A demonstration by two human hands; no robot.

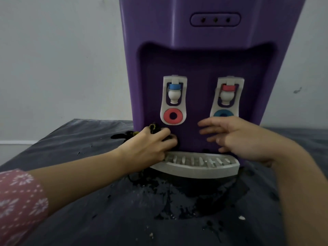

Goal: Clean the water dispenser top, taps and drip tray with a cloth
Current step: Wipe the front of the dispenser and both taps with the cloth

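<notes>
The purple water dispenser [204, 50] stands on a dark bench [88, 201] with wet spots. Its grey drip tray [204, 166] sits below two taps. The left hand [152, 144] presses a dark cloth [154, 129] on the dispenser's lower front. The right hand [236, 137], fingers spread, hovers beside it.

We note two bare forearms entering from the lower edge. Our left arm carries a sleeve [19, 205] ending short of the wrist: pink fabric printed with small white flower bursts and dotted lines. Our right arm shows no sleeve within view. Left hand [150, 144] and right hand [236, 137] wear no gloves, rings or watch.
</notes>
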